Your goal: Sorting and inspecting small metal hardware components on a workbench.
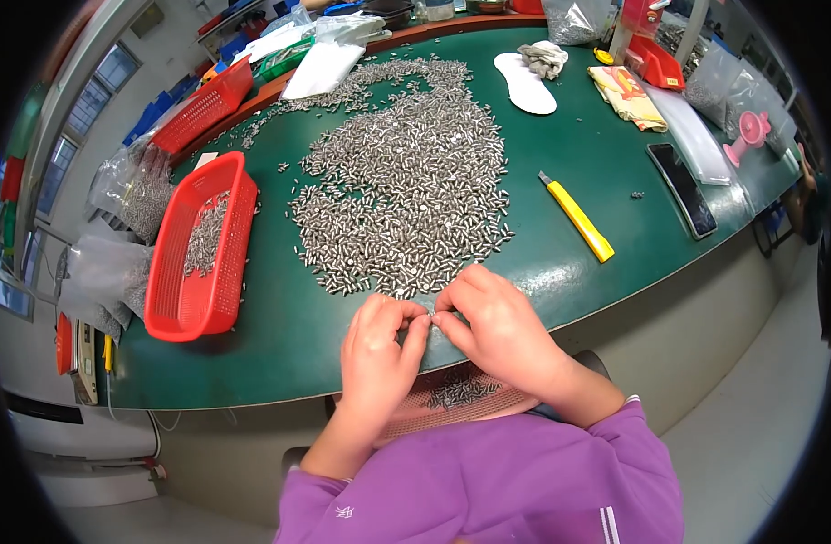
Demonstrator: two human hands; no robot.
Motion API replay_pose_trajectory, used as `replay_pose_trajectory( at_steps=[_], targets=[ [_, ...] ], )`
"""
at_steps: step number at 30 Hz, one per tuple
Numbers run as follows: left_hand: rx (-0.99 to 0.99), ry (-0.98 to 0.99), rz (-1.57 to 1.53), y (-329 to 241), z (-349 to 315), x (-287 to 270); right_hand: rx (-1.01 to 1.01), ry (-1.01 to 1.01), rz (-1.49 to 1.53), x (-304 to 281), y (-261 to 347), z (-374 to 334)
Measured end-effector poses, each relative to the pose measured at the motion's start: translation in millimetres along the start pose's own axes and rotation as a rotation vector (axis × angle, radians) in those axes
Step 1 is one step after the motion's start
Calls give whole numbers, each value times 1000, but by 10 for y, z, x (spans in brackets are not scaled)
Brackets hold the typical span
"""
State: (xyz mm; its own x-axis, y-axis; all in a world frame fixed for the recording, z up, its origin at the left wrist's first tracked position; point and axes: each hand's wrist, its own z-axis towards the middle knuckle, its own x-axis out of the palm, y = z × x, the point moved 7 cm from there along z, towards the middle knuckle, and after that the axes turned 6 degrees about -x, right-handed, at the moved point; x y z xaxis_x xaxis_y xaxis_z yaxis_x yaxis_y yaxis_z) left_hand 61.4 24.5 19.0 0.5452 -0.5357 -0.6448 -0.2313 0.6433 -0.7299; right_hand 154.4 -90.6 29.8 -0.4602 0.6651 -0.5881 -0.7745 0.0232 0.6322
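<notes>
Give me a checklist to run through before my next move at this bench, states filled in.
1. Both hands in view: ok. The left hand and right hand meet near the front edge of the green table.
2. Single part held: cannot tell. The fingertips mostly hide what is between them.
3. Metal parts all in containers: not ok. A large pile lies loose on the table.
4. Red basket upright: ok. It stands at the left with parts inside.
5. Yellow cutter apart from the hands: ok. It lies to their right.
6. Cutter blade fully retracted: cannot tell. Too small to judge.
</notes>
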Motion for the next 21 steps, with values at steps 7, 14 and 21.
replay_pose_trajectory(
  at_steps=[7, 14, 21],
  targets=[
    [40, 7, -8, 15, -13, 3, 0, 18, 5, 26, -8, -17],
    [56, 34, -42, 10, -5, -7, -4, 31, 37, 17, -25, -6],
    [73, 24, -29, 1, -14, 2, -11, 35, 46, 8, -39, -16]
  ],
)
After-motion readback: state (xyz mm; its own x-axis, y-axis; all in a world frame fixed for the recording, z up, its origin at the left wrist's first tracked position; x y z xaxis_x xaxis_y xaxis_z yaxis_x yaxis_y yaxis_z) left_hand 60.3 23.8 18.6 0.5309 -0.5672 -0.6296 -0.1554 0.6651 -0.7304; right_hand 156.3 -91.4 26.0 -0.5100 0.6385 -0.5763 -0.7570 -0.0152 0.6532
